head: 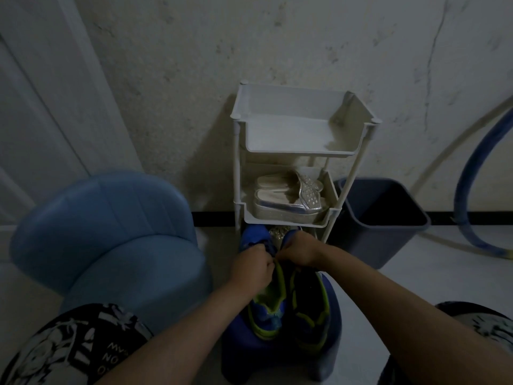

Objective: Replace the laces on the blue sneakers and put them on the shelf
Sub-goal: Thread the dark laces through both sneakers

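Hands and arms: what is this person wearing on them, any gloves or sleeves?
Nothing. The left hand and right hand are bare, without gloves, rings or a watch that I can see. Both forearms are bare up to the picture's edge; no sleeves show.

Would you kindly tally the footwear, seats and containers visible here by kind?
Blue sneakers: 2, on the stool
Silver sandals: 2, on the rack's middle tier
Blue armchair: 1
Blue stool: 1
White shelf rack: 1
Dark bin: 1
Total: 8
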Available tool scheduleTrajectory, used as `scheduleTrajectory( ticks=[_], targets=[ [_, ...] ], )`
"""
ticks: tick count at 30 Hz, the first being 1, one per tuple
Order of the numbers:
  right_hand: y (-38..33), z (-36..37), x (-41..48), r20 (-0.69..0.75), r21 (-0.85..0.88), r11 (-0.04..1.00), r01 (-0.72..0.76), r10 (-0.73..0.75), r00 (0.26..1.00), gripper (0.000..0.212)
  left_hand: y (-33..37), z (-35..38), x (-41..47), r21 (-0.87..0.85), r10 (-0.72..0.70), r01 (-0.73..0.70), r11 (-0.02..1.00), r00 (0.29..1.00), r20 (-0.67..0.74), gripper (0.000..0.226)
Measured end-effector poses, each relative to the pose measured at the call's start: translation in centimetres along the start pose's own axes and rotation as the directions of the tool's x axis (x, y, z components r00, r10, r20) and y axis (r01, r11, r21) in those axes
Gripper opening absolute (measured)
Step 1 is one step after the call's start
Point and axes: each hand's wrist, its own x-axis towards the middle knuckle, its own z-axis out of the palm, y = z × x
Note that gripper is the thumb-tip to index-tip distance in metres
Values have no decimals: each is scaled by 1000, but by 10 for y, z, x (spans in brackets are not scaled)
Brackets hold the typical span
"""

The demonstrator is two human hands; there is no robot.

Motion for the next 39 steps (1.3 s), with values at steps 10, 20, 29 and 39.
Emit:
scheduleTrajectory(
  ticks=[10, 20, 29, 39],
  targets=[
    [8, 2, 10, -35, -134, 991, -26, 22, 999, 23, -22, -14, 19, -260, -91, 166, 951, 957, 276, 27],
    [-10, -20, 5, -418, 384, 877, 289, -114, 901, 25, -5, -31, 31, -421, -10, 101, 901, 977, 214, 21],
    [-14, -20, -16, -83, 235, 956, 175, -159, 984, 20, 22, -65, 39, -738, -151, 112, 665, 988, 13, 26],
    [-12, -13, -18, 29, 283, 956, 83, -95, 995, 30, -3, -67, 41, -567, -130, 234, 790, 967, 218, 23]
  ],
)
